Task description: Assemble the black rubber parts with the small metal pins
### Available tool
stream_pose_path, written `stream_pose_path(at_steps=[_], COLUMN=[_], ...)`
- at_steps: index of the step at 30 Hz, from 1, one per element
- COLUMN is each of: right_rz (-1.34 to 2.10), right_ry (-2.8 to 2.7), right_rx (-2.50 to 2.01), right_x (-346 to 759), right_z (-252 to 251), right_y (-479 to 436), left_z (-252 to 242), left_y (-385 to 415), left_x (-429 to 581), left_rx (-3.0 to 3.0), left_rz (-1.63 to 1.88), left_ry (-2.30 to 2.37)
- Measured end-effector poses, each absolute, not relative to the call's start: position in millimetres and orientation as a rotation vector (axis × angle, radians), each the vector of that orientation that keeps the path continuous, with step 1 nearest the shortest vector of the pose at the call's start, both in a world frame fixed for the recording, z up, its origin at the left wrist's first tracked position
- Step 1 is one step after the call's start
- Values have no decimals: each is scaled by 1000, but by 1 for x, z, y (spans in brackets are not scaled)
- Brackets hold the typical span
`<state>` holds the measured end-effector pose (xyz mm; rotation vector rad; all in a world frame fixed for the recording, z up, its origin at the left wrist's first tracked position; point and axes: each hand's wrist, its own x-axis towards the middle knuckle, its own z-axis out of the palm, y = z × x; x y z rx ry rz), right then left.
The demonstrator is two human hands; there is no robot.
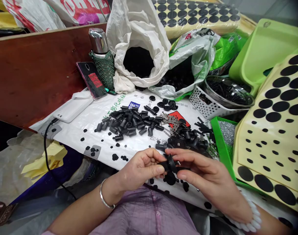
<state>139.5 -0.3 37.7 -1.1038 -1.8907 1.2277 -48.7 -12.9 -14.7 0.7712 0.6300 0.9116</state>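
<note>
In front of my chest, my left hand [140, 168] pinches the narrow end of a black plastic part with a round flange [172, 163] between thumb and fingers. My right hand [207, 173] grips the same part from the other side, its fingers partly covering it. A small metal piece shows near the right fingertips. Just beyond the hands lies a heap of short black plastic cylinders [129, 120]. To its right are flat metal pieces [167, 119] and a pile of round black parts [188, 138]. Several black rings [161, 104] lie farther back.
A white printed sheet [72, 130] covers the worktop. Behind stand a bottle [101, 58], a leaning phone [91, 80] and an open white sack [114, 39]. On the right are a metal bowl [244, 103], a green tray [218, 143] and yellow sticker sheets [258, 147]. A black cable [47, 156] hangs left.
</note>
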Motion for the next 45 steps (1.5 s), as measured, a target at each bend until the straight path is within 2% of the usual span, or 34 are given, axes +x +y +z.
stream_pose_path(at_steps=[9,15,21,25,28,32,35,40,45], right_rz=[906,596,775,802,819,880,937,934,732], right_ry=[-2032,-2307,-2317,-2197,-2056,-1817,-1666,-1607,-1829], right_rx=[-1126,-792,-673,-771,-882,-1016,-1093,-1069,-936], right_x=[140,142,144,144,143,137,132,132,137], right_z=[31,35,33,25,16,5,1,4,11], right_y=[-1,2,9,5,-3,-15,-20,-19,-19], left_z=[-18,-28,-36,-32,-30,-36,-41,-39,-38], left_y=[-16,-16,-16,-19,-24,-27,-25,-22,-24], left_x=[-46,-50,-48,-45,-42,-36,-31,-28,-32], left_rx=[817,771,590,706,1113,1935,2219,2042,1875], left_rz=[979,873,771,862,1069,1426,1547,1581,1598], left_ry=[714,609,412,544,763,934,1000,1062,972])
